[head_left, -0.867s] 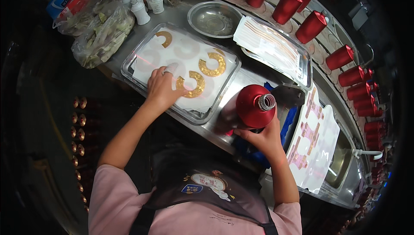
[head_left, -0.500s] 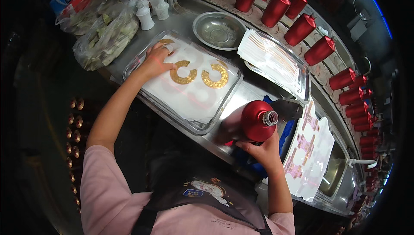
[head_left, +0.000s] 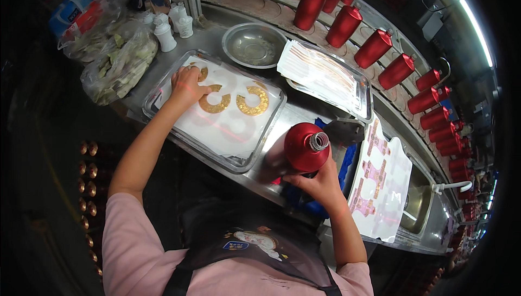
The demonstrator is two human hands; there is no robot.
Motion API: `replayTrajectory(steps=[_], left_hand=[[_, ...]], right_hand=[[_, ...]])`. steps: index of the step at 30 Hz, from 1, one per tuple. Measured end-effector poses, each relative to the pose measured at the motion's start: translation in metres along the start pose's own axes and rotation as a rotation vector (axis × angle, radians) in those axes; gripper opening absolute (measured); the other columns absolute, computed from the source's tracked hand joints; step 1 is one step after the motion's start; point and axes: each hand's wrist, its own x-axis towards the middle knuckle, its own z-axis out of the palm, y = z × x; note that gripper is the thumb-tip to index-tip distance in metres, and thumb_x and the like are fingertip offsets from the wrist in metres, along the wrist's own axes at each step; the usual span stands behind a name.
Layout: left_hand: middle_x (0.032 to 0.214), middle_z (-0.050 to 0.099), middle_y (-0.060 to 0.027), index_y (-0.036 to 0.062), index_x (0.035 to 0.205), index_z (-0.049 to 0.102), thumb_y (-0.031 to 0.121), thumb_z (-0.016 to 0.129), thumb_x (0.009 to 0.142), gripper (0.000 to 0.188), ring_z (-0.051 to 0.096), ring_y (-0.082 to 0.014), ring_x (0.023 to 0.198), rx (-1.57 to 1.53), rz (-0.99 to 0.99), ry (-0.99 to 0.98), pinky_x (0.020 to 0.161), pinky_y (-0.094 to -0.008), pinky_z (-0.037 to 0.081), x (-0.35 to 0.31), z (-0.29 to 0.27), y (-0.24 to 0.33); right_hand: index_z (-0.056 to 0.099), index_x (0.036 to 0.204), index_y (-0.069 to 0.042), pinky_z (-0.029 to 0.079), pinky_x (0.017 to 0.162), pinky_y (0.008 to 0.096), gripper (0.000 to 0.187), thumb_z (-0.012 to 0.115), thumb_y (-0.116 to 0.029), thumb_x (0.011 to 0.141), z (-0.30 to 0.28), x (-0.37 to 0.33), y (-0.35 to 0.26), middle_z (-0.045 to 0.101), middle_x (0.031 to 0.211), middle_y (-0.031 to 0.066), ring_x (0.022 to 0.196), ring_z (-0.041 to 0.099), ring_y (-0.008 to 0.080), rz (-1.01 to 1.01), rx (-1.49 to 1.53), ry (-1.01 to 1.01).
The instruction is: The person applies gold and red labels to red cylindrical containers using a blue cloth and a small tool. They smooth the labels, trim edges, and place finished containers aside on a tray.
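My left hand (head_left: 187,85) rests on a white sheet (head_left: 230,145) lying in a metal tray (head_left: 247,166). Its fingertips are at a gold ring-shaped decal (head_left: 203,73) near the sheet's far left corner, and its thumb is spread toward a gold C-shaped decal (head_left: 215,105). A second gold C-shaped decal (head_left: 262,102) lies farther right. To the right of the tray, my right hand (head_left: 320,183) is closed round the lower side of a shiny red bottle (head_left: 302,148). The bottle is tilted, its uncapped threaded neck toward me.
A metal bowl (head_left: 254,45) and a tray of striped sheets (head_left: 325,76) stand behind. Patterned sheets (head_left: 380,179) lie right, before a sink (head_left: 420,198). Red bottles (head_left: 344,27) line a curved track. Plastic bags (head_left: 116,65) and small white bottles (head_left: 165,37) are far left.
The whole view has shifted. Against the bowl, the red bottles on the track have moved rightward, and a small white bottle has appeared among them. Both hands keep nearly the same positions.
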Motion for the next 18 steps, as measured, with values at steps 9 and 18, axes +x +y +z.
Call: replayTrajectory(steps=[9,18], left_hand=[[0.141,0.056,-0.0218,0.0007,0.132,0.06,0.043,0.09,0.064,0.086,0.044,-0.0385,0.136,0.099,-0.153,-0.005,0.113,-0.0504,0.035,-0.019,-0.027,-0.044],[0.123,0.065,-0.0232,0.0001,0.118,0.066,0.039,0.091,0.06,0.075,0.054,-0.0404,0.125,0.113,0.142,0.099,0.104,-0.0486,0.046,0.017,0.002,-0.107]], right_hand=[[0.049,0.139,-0.003,0.049,0.103,0.0406,0.09,0.094,-0.026,0.065,0.002,-0.002,0.003,0.059,0.132,0.0147,0.121,0.062,0.0308,0.06,0.042,-0.04],[0.044,0.142,-0.002,0.048,0.104,0.0413,0.095,0.093,-0.032,0.066,0.002,-0.005,0.002,0.064,0.129,0.0184,0.121,0.063,0.0335,-0.101,-0.087,0.053]])
